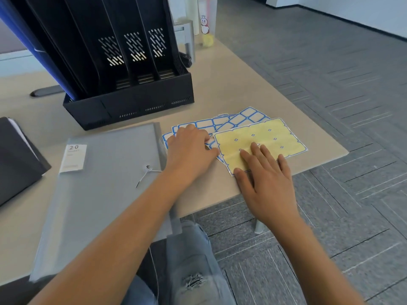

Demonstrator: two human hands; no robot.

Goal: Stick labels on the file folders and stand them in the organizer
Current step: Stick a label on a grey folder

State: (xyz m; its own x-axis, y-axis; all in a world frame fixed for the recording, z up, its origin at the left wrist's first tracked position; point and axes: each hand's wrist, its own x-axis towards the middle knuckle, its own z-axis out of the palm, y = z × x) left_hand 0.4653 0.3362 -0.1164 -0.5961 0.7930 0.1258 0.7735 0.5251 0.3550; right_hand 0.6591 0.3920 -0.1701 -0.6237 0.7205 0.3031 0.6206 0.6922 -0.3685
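Matte grey plastic folder (pixel 105 183) lay flat on the beige table (pixel 220 93), white tag near its corner, beside fanned blue-bordered label sheets (pixel 248 116). Left hand (pixel 191 148) rested on those sheets, fingers curled under; whether it pinched a label could not be told. Right hand (pixel 266 181) pressed flat, fingers spread, on the yellow backing sheet (pixel 264 137). Black slotted organizer (pixel 130 84) stood behind.

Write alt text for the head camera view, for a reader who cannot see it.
Two bare hands work a fan of label sheets at the table's right edge: the right hand lies flat on a yellow backing sheet, the left hand curls over blue-bordered label sheets. A grey folder lies left of them, a black organizer stands behind.
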